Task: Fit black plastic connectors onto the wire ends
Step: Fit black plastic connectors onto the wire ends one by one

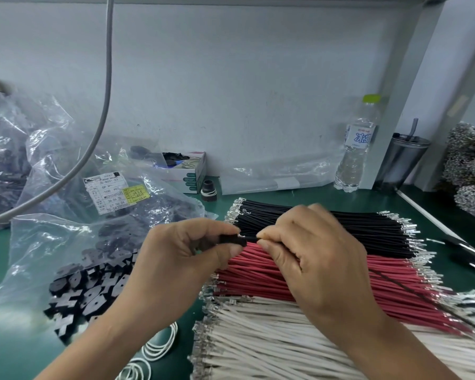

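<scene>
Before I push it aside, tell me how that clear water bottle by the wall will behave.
The water bottle stands tall and narrow on a small base, so a push high up would probably tip it. It looks nearly full, so likely heavy for its size. Its round body would probably roll once down, perhaps toward the steel tumbler beside it.

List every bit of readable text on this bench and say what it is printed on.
"500 PCS" and "27 06 24": white label on the plastic bag.
The label's other lines: part codes, too blurred to trust.
Yellow sticker beside it: handwriting, unreadable.
Water bottle: large blue characters on its wrapper, seen mirrored, not legible.
Small box: print too small.
</scene>
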Motion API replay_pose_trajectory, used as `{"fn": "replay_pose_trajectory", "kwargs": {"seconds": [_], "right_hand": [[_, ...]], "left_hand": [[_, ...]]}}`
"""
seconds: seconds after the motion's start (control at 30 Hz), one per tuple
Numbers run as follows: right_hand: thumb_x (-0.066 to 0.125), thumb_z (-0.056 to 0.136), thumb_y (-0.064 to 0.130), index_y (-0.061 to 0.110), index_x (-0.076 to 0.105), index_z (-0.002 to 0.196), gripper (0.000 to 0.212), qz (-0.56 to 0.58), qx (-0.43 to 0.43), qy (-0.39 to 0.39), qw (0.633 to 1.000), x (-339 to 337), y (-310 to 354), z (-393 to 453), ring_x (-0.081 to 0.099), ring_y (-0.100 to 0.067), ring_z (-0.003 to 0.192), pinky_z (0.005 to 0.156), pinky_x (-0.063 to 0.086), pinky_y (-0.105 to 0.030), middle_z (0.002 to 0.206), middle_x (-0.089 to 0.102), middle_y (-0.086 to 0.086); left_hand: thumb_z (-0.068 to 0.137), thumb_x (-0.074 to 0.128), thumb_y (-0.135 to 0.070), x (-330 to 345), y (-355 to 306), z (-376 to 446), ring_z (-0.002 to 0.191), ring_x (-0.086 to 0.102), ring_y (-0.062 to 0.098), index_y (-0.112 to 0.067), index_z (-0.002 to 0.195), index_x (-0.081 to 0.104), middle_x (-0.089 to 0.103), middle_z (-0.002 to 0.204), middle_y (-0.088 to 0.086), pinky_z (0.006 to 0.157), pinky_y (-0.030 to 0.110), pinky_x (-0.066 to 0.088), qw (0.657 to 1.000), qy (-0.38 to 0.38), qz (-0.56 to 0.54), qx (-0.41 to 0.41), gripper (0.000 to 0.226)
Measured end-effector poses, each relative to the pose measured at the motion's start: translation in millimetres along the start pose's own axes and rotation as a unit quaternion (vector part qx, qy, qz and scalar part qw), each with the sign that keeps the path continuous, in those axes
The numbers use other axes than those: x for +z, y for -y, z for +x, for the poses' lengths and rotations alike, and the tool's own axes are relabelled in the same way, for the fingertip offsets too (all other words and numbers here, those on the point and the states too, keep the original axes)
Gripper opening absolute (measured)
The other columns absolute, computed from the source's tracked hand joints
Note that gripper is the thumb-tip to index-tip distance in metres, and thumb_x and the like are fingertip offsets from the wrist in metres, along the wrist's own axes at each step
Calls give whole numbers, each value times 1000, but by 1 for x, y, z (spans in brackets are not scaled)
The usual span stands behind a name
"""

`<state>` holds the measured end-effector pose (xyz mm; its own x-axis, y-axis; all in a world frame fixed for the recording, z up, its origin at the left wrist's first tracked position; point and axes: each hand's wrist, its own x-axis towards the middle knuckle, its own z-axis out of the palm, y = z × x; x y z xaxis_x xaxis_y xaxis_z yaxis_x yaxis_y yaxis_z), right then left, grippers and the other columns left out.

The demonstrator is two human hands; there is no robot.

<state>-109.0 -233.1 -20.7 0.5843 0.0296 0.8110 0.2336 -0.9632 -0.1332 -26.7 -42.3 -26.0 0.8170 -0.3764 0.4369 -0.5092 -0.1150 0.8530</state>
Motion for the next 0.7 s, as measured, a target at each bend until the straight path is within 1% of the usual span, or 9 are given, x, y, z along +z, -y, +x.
{"fn": "replay_pose_trajectory", "kwargs": {"seconds": [0.07, 0.1, 0.2, 0.27, 0.37, 0.47, 0.57, 0.63, 0.7], "right_hand": [[71, 92, 22, 16, 76, 95, 8, -29, -33, -35, 998, -2, 0, 0, 54, -16, 84, 68, 45, -29, 92, 63, 5], [72, 92, 22, 17, 76, 97, 8, -34, -43, -14, 998, -1, 1, -1, 54, -17, 84, 68, 46, -31, 93, 63, 5], [71, 90, 37, 28, 75, 103, 16, -45, 11, 148, 988, 4, 6, -5, 53, -10, 85, 70, 47, -31, 90, 62, 16], [69, 90, 41, 34, 76, 102, 15, -17, 55, 189, 980, 7, 5, -5, 51, -4, 85, 72, 45, -24, 87, 61, 20], [70, 89, 40, 36, 76, 90, 7, 9, 84, 189, 978, 8, 1, -4, 53, -1, 83, 68, 40, -16, 82, 60, 22], [68, 89, 48, 38, 73, 88, 12, 29, 109, 204, 973, 9, 1, -4, 53, 0, 88, 69, 40, -15, 82, 59, 23], [73, 88, 41, 36, 71, 81, 8, 60, 138, 201, 968, 8, 0, -3, 55, 2, 92, 70, 41, -15, 81, 60, 23], [72, 90, 33, 35, 71, 84, 7, 97, 157, 195, 963, 6, -4, -2, 58, 3, 93, 72, 45, -16, 87, 63, 23], [69, 93, 23, 36, 73, 96, 14, 145, 166, 194, 956, 1, -7, 0, 61, 2, 96, 79, 48, -17, 94, 65, 24]], "left_hand": [[74, 83, -22, -1, 2, 3, 61, 73, 14, -35, 99, 81, 77, 74, -1, 62, 14, 54, 999, -37, -26, -1, 28], [76, 83, -17, -3, 4, 5, 60, 72, 14, -32, 99, 82, 77, 74, 1, 59, 12, 52, 998, -56, -40, -10, 27], [78, 83, -10, -7, 7, 8, 56, 69, 11, -22, 94, 83, 77, 73, 4, 52, 9, 47, 992, -85, -84, -43, 20], [77, 82, -12, -7, 7, 7, 55, 68, 10, -20, 91, 83, 77, 73, 5, 50, 10, 47, 989, -87, -105, -60, 17], [72, 82, -25, -7, 8, 7, 58, 70, 12, -25, 89, 83, 79, 76, 4, 47, 16, 48, 986, -93, -110, -80, 17], [69, 81, -30, -9, 9, 8, 60, 70, 14, -28, 91, 83, 79, 81, 5, 47, 18, 48, 983, -101, -123, -89, 22], [68, 82, -31, -11, 10, 9, 62, 71, 15, -28, 93, 83, 80, 84, 6, 48, 19, 50, 979, -110, -140, -96, 25], [70, 81, -32, -12, 12, 9, 64, 71, 17, -27, 94, 83, 80, 86, 6, 49, 21, 51, 978, -107, -146, -103, 25], [73, 80, -30, -12, 13, 10, 65, 71, 18, -26, 95, 83, 80, 88, 8, 50, 24, 51, 977, -99, -155, -107, 23]]}}
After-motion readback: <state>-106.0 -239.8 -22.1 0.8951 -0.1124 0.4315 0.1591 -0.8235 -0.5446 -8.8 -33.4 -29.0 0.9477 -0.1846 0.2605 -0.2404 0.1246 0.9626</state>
